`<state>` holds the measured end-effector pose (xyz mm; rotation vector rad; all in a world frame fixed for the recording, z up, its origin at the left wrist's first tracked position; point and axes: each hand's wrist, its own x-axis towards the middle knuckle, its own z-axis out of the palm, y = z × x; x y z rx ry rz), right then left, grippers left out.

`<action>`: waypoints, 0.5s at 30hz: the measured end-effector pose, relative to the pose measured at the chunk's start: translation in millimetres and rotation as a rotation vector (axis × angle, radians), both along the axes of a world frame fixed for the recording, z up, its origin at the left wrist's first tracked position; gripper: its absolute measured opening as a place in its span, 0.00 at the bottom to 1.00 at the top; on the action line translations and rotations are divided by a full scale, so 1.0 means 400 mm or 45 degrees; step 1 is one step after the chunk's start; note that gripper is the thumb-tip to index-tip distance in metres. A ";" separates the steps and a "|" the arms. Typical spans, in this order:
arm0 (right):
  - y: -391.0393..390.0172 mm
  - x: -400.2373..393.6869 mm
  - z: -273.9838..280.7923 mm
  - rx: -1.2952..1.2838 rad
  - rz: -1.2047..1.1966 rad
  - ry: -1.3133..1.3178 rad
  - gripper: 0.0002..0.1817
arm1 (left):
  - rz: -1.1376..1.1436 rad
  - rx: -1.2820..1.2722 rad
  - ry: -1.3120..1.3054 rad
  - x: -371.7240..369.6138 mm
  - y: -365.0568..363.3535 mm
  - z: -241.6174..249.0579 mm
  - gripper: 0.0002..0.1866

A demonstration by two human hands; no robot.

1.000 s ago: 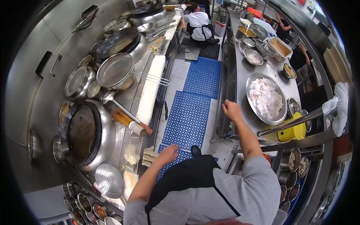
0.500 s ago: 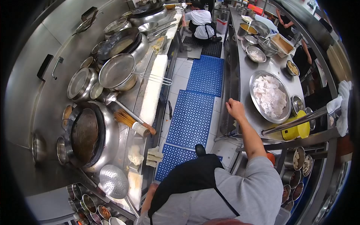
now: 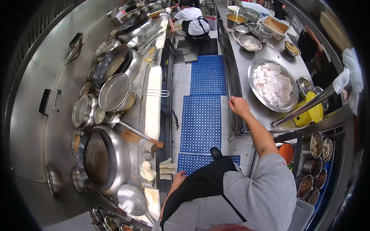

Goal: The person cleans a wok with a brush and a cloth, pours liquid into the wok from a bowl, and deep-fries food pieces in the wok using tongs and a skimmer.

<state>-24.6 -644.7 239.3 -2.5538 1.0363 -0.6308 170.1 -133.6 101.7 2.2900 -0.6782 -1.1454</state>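
My right hand (image 3: 239, 106) is closed in a loose fist beside the near edge of the steel counter, and nothing shows in it. A wide metal bowl of white-floured pieces (image 3: 271, 84) sits on that counter, to the right of the hand. My left hand (image 3: 179, 178) hangs low by my apron, partly seen, its fingers loosely apart with nothing visible in them. Closest to it are folded cloths (image 3: 168, 168) at the stove's edge. A perforated ladle (image 3: 132, 200) lies farther left, near a wok (image 3: 96, 156).
Blue perforated mats (image 3: 201, 123) cover the aisle floor. A person in a white shirt (image 3: 194, 19) crouches at its far end. On the left stove are a strainer (image 3: 115, 91), a ladle (image 3: 135, 130) and a brush (image 3: 133, 136). A yellow container (image 3: 313, 109) stands at right.
The view has shifted, with the stove and counter sitting differently in the frame. My left hand has come further into view, up and to the right. My right hand stays closed near the counter.
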 end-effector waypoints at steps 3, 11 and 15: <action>0.000 0.000 0.000 -0.008 -0.019 -0.014 0.12 | -0.113 0.088 -0.051 0.022 0.006 -0.025 0.20; -0.004 0.000 0.002 0.020 -0.050 -0.071 0.12 | -0.011 0.184 -0.095 0.024 0.130 -0.054 0.23; -0.003 -0.002 0.004 0.012 -0.049 -0.074 0.12 | 0.042 0.291 -0.057 0.028 0.148 -0.037 0.23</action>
